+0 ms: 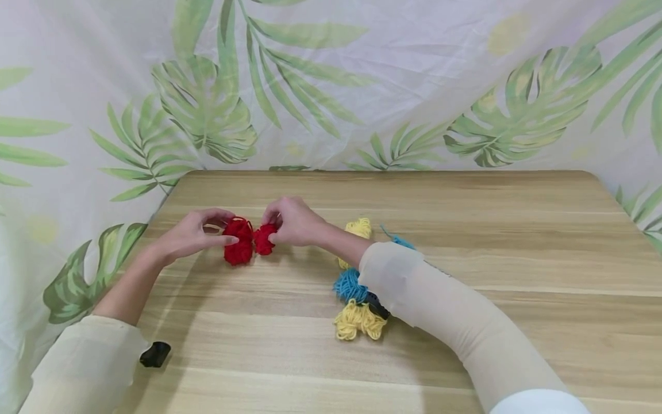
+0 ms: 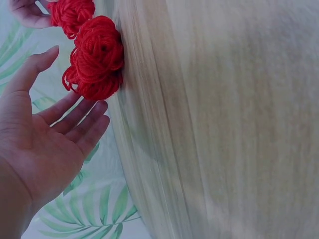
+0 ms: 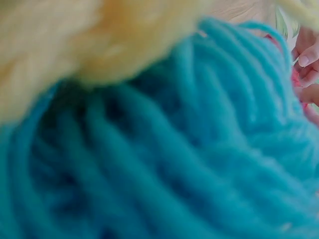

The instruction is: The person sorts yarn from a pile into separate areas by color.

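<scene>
Two bundles of red yarn lie side by side at the table's left. My left hand is beside the larger red yarn bundle. In the left wrist view its thumb stands away from the bundle and its fingers are extended, their tips close beneath it; whether they touch cannot be told. The smaller red yarn bundle is pinched between the thumb and fingers of my right hand, right next to the larger one. In the right wrist view, blue yarn fills most of the picture and hides much of that hand.
Under and beside my right forearm lie a yellow yarn bundle, a blue yarn bundle, another yellow bundle and more blue yarn. The wooden table meets a leaf-print cloth behind.
</scene>
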Action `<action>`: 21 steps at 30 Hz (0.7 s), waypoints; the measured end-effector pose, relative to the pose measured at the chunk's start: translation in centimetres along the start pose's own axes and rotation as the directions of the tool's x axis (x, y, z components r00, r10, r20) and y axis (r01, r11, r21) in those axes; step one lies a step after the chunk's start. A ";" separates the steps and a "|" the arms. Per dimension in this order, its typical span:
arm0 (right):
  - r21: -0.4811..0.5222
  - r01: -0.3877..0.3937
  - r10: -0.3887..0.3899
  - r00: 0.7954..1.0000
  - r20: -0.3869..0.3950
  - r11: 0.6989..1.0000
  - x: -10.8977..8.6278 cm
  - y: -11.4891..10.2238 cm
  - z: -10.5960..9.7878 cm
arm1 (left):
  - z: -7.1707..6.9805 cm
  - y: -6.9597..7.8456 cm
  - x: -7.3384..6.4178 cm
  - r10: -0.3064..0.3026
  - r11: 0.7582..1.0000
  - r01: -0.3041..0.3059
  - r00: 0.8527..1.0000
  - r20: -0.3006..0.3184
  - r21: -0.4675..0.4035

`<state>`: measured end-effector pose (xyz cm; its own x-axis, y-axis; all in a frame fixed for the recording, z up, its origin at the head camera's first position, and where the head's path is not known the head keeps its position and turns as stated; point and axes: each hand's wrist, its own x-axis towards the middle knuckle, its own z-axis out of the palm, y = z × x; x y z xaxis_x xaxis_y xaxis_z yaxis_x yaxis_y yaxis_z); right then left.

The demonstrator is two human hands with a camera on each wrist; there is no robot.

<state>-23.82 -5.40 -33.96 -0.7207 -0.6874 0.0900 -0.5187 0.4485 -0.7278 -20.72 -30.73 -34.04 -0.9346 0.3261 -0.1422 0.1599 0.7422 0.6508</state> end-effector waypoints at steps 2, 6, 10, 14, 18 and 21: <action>0.002 -0.006 0.006 1.000 0.000 1.000 0.1 0.0 0.1 | 0.0 0.0 0.0 -0.001 1.000 0.001 1.000 -0.001 0.002; 0.005 -0.012 0.012 1.000 0.005 1.000 0.3 0.2 0.3 | 0.0 0.0 0.0 -0.003 1.000 0.003 1.000 0.001 0.004; 0.002 -0.013 0.013 1.000 0.016 1.000 0.6 0.2 0.4 | 0.0 0.0 -0.1 0.003 1.000 -0.003 1.000 -0.006 0.004; -0.005 -0.017 0.017 1.000 0.023 1.000 0.8 0.2 0.4 | 0.0 0.0 -0.1 0.006 1.000 -0.006 1.000 -0.010 0.000; -0.012 -0.009 0.010 1.000 0.026 1.000 0.9 0.1 0.6 | 0.0 0.0 -0.2 0.006 1.000 -0.006 1.000 -0.010 -0.003; -0.019 0.002 -0.001 0.999 0.032 1.000 1.0 0.2 0.8 | 0.0 0.0 -0.3 0.008 1.000 -0.008 1.000 -0.010 -0.004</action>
<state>-24.30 -6.48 -34.50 -0.7048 -0.7060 0.0689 -0.5286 0.4580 -0.7147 -20.46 -30.86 -33.97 -0.9364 0.3262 -0.1296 0.1662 0.7373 0.6548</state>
